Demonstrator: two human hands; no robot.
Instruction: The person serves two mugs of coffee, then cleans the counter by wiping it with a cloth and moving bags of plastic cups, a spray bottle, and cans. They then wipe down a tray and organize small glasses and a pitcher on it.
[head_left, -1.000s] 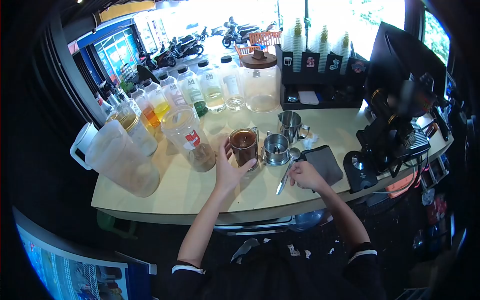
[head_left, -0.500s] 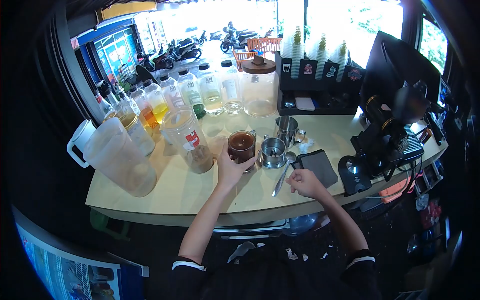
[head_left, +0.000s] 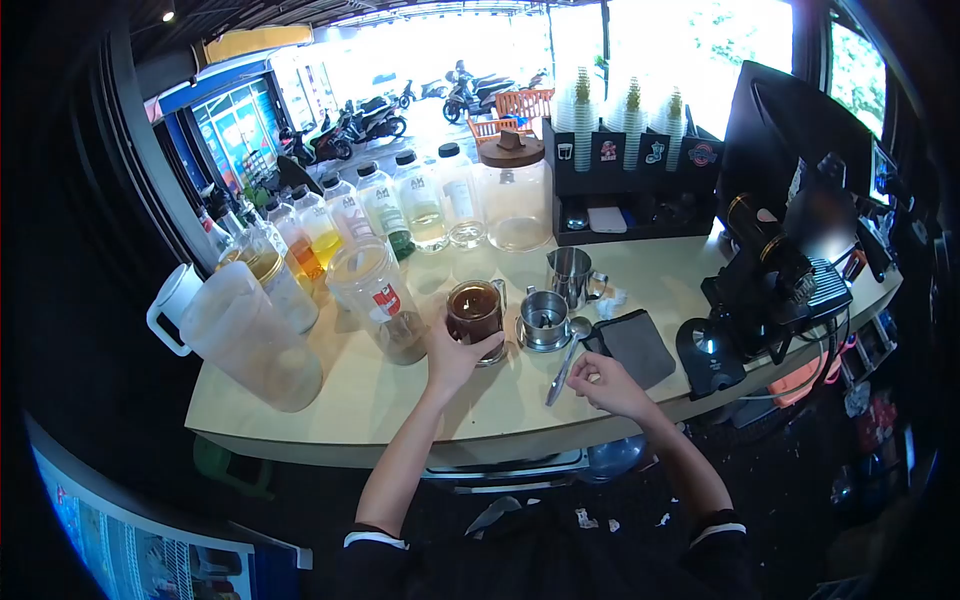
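Observation:
A clear glass mug of dark brown drink (head_left: 474, 302) stands on the counter, and my left hand (head_left: 456, 356) is wrapped around its near left side. My right hand (head_left: 606, 387) hovers at the counter's front with fingers curled together; nothing shows in them. Just left of those fingertips lies a metal spoon (head_left: 563, 368), its bowl pointing away from me. A small metal drip filter (head_left: 545, 322) sits right of the mug. Behind it stands a steel milk pitcher (head_left: 570, 279). The dark flat mat (head_left: 637, 350) lies beyond my right hand.
A clear plastic jar with a red label (head_left: 378, 300) and a large frosted pitcher (head_left: 250, 335) stand at left. Bottles (head_left: 385, 212) and a wood-lidded jar (head_left: 516, 205) line the back. A black cup organizer (head_left: 630, 190) and an espresso machine (head_left: 770, 280) occupy the right.
The view has shifted slightly, so the counter sits lower. My left hand remains on the mug, whose drink surface now shows a bright reflection. My right hand stays curled near the spoon.

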